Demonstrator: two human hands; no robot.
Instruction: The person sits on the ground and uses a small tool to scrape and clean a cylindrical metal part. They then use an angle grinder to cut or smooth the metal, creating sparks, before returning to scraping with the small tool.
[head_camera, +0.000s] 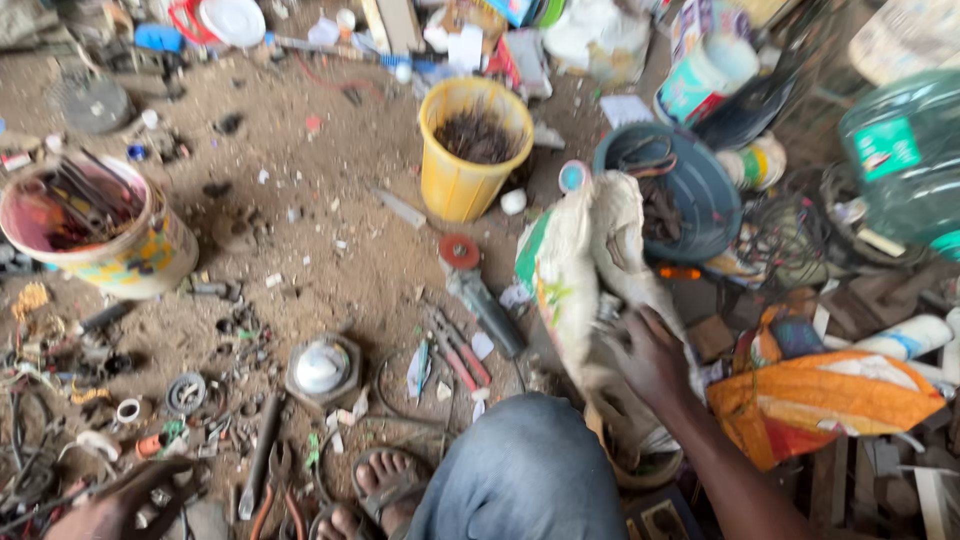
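Grey cloth over a bent knee (525, 470) nearest the camera, a sandalled foot (385, 480) beside it on the dirt. Low at the left edge, the left hand (105, 512), down among loose scrap and just short of a pair of pliers (272, 490); too blurred to tell whether spread or closed. On the other side, the right hand (652, 355), fingers splayed and laid flat on a white sack (580, 270), gripping nothing, seemingly steadying it. Sack slumped upright just right of the knee, top sagging toward a blue basin (700, 200) behind, probably propped so as not to fall over. Touching its right flank, an orange bag (820, 400), crumpled on the clutter. Out on the bare ground, red-handled cutters (460, 355), a domed metal fitting (322, 368) and a dark tool with a red disc (480, 295), all within arm's reach, likely dropped where last used. Further off, a yellow bucket (472, 150) of dark scrap, standing upright. Away to the left, a pale bucket (95, 225) bristling with rods. At the far right, a green water bottle (900, 150).
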